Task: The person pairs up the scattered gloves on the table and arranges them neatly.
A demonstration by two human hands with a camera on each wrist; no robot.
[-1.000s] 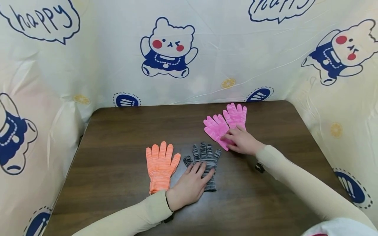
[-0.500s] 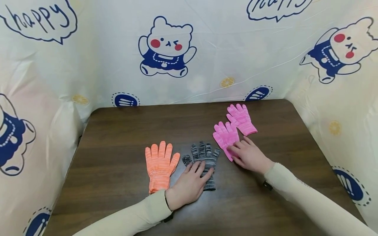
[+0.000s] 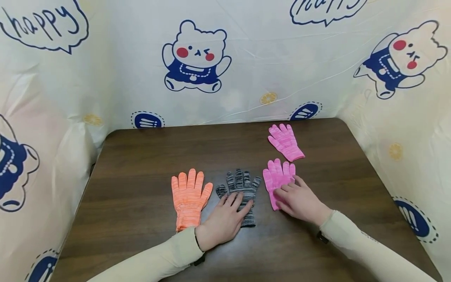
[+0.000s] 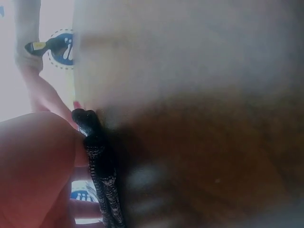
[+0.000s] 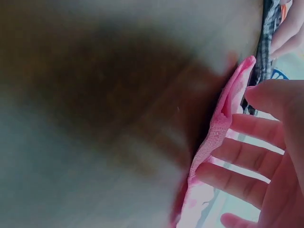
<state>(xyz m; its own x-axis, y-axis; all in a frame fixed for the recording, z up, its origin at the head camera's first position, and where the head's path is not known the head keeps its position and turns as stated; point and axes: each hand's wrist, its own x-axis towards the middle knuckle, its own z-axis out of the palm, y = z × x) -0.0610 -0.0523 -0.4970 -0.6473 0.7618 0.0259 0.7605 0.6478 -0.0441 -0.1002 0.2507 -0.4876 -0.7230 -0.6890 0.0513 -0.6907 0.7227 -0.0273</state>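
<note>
A striped black-and-grey knit glove (image 3: 249, 191) lies flat, fingers pointing away, and my left hand (image 3: 222, 224) rests on it with spread fingers. Seen edge-on in the left wrist view, the same dark glove (image 4: 103, 175) lies under the fingers. To its right is a pink knit glove (image 3: 276, 176); my right hand (image 3: 305, 201) presses its cuff side with nearly straight fingertips. In the right wrist view the pink cuff (image 5: 213, 135) meets those fingertips. A second pink glove (image 3: 287, 144) lies farther back, tilted and apart from the first. Left of the dark glove lies an orange glove (image 3: 188, 199).
The gloves lie on a dark wooden table (image 3: 141, 156). A pale curtain (image 3: 246, 58) with printed bears stands along its back and sides. My left sleeve (image 3: 176, 246) passes just below the orange glove's cuff.
My right hand has drawn one pink glove toward me, away from the other, and it now points more straight ahead. The other pink glove turned and separated. My left hand stayed on the dark glove.
</note>
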